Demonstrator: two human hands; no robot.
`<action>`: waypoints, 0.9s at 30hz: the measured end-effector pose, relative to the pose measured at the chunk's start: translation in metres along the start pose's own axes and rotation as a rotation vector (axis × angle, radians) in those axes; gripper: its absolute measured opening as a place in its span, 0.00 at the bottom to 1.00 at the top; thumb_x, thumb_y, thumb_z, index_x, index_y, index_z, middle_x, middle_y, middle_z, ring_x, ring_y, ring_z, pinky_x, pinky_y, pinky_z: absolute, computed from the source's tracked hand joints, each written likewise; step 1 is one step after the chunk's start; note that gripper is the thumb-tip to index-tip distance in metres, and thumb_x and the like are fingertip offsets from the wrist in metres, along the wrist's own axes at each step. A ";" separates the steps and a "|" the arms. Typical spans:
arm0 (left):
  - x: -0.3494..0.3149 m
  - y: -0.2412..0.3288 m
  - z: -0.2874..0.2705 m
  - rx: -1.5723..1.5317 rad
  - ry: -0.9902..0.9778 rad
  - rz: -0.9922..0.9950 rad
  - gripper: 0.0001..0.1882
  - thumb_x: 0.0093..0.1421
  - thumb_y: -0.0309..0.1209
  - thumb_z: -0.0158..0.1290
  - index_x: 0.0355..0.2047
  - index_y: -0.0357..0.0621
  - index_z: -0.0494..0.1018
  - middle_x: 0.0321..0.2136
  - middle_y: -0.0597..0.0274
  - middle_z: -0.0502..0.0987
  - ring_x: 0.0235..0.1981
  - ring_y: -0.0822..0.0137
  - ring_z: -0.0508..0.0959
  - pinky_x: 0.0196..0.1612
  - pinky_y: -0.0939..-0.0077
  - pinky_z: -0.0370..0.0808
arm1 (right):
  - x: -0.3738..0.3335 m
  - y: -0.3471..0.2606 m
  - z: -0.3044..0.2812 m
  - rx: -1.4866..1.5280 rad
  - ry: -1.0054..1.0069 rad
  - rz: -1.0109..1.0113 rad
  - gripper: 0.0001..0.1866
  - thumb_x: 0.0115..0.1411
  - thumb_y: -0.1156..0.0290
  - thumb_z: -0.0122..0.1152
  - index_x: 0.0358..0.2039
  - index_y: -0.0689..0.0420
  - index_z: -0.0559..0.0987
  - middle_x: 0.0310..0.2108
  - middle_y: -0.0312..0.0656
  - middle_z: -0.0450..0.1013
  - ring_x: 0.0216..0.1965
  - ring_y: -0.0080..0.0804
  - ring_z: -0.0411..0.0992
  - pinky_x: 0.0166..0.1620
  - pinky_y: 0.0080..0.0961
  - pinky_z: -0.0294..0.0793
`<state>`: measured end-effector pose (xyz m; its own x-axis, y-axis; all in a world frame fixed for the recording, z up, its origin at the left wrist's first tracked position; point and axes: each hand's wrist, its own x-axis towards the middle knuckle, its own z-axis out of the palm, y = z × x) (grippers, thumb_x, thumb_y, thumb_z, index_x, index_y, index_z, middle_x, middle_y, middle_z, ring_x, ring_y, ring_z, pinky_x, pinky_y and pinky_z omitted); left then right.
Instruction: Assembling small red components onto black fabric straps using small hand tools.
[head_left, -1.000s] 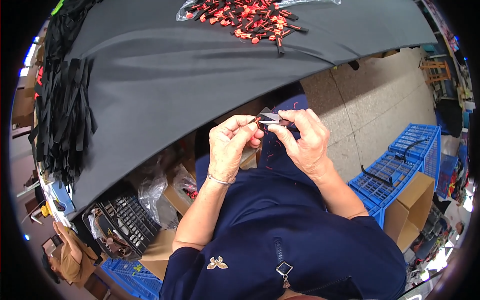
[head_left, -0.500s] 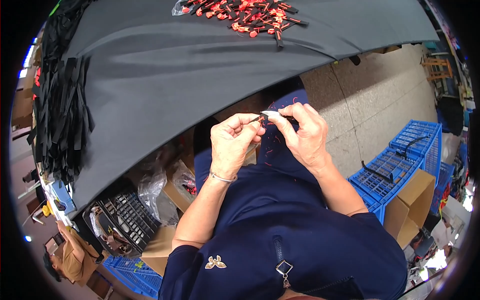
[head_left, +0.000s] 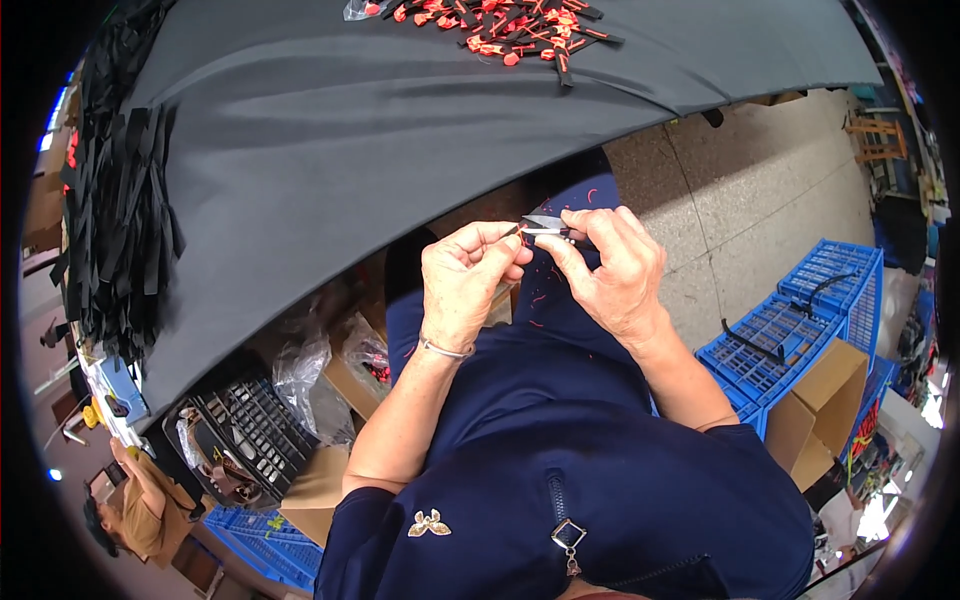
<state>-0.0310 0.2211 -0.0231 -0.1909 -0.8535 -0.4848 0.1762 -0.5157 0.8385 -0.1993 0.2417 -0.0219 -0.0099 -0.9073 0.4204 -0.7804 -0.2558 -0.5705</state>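
Above my lap, my left hand [head_left: 465, 280] pinches a small black strap piece with orange-red thread [head_left: 519, 231] between thumb and forefinger; most of it is hidden by the fingers. My right hand [head_left: 618, 280] is closed around a pair of thread snips [head_left: 545, 222]. Their silver blades stand slightly apart and point left, right at the strap piece. Short red thread clippings [head_left: 541, 297] lie scattered over my dark blue trousers.
A black-covered table [head_left: 330, 180] bears a pile of black and orange-red strap pieces [head_left: 520, 30] and hanging black strips [head_left: 135, 220]. Blue crates [head_left: 775, 335] and a cardboard box [head_left: 835, 390] stand right. At lower left are a black crate [head_left: 255, 435], plastic bags [head_left: 305, 385] and another person [head_left: 150, 505].
The snips' blades have spread apart, and my right hand has shifted slightly to the right. My left hand keeps its pinch on the strap piece in nearly the same place.
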 end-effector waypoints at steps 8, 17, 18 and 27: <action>0.000 -0.001 -0.002 0.025 0.001 -0.022 0.09 0.58 0.26 0.54 0.37 0.33 0.76 0.26 0.60 0.79 0.21 0.78 0.74 0.28 0.87 0.73 | -0.002 0.002 0.005 -0.042 0.012 -0.033 0.13 0.43 0.69 0.71 0.29 0.57 0.77 0.24 0.37 0.73 0.22 0.34 0.69 0.25 0.26 0.69; 0.009 -0.014 -0.010 -0.165 -0.132 -0.089 0.08 0.59 0.27 0.53 0.35 0.33 0.77 0.25 0.60 0.79 0.21 0.79 0.75 0.26 0.85 0.73 | -0.008 0.011 0.021 1.036 -0.256 0.691 0.10 0.57 0.68 0.65 0.33 0.60 0.76 0.25 0.34 0.73 0.24 0.12 0.66 0.25 0.14 0.65; 0.010 -0.015 -0.010 -0.086 -0.093 -0.090 0.08 0.59 0.26 0.53 0.35 0.33 0.77 0.25 0.60 0.79 0.21 0.79 0.75 0.26 0.85 0.73 | -0.007 0.017 0.016 1.093 -0.327 0.814 0.09 0.58 0.68 0.64 0.35 0.59 0.76 0.26 0.32 0.73 0.23 0.11 0.65 0.25 0.10 0.62; 0.010 -0.023 0.003 0.274 0.088 0.257 0.08 0.55 0.22 0.55 0.36 0.34 0.78 0.26 0.62 0.80 0.23 0.79 0.77 0.29 0.86 0.74 | -0.006 0.019 0.019 0.943 -0.126 0.722 0.11 0.53 0.73 0.69 0.34 0.60 0.76 0.25 0.32 0.73 0.26 0.12 0.68 0.30 0.11 0.68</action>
<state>-0.0394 0.2247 -0.0461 -0.0883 -0.9618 -0.2593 -0.0594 -0.2547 0.9652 -0.2021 0.2357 -0.0488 -0.1554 -0.9550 -0.2526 0.1478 0.2304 -0.9618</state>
